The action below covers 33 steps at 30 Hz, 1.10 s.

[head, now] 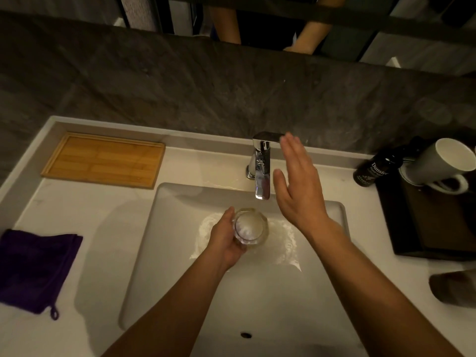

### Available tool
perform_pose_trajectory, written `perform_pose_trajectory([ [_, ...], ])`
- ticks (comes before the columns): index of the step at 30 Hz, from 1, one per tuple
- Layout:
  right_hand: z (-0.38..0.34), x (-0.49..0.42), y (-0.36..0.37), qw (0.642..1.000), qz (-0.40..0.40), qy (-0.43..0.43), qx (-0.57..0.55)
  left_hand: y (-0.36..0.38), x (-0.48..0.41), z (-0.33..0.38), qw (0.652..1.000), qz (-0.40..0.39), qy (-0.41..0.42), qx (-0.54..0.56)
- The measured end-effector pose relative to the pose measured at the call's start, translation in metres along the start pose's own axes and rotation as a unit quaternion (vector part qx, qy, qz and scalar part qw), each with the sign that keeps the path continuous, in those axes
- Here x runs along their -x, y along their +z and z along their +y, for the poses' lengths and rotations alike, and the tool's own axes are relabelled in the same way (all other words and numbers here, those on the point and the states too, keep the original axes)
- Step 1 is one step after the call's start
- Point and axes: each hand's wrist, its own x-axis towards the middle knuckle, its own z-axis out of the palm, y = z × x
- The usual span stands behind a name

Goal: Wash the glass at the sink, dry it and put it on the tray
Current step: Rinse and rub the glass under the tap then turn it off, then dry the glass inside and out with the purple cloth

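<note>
My left hand grips a clear glass upright over the white sink basin, just below the spout of the chrome faucet. Water froths inside the glass and spreads on the basin floor around it. My right hand is flat with fingers apart, right of the faucet, fingertips at the end of its lever, holding nothing. A bamboo tray lies on the counter at the back left. A purple cloth lies on the counter at the front left.
At the back right stand a dark bottle and a white mug on a dark tray. A dark blurred object sits at the right edge. A dark stone wall rises behind the counter.
</note>
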Motion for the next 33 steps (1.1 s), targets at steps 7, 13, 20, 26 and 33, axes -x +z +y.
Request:
perform_pose_trajectory([
  [7, -0.002, -0.017, -0.003, 0.993, -0.061, -0.021, 0.095, -0.002, 0.004, 0.005, 1.000, -0.008, -0.004, 0.018],
  [13, 0.010, 0.006, 0.001, 0.991, -0.069, -0.010, 0.112, -0.007, 0.008, 0.005, 1.000, -0.004, -0.014, 0.024],
  [20, -0.001, 0.057, 0.009, 0.999, 0.019, 0.040, -0.009, -0.012, 0.022, 0.005, 0.998, 0.043, 0.034, -0.034],
  [26, -0.006, 0.113, 0.033, 0.949, -0.120, 0.243, -0.163, -0.026, 0.030, 0.000, 0.991, 0.054, 0.087, -0.085],
  [33, -0.010, 0.083, 0.033, 0.740, -0.316, 0.473, -0.360, -0.040, 0.049, -0.011, 0.897, -0.026, 0.271, -0.347],
])
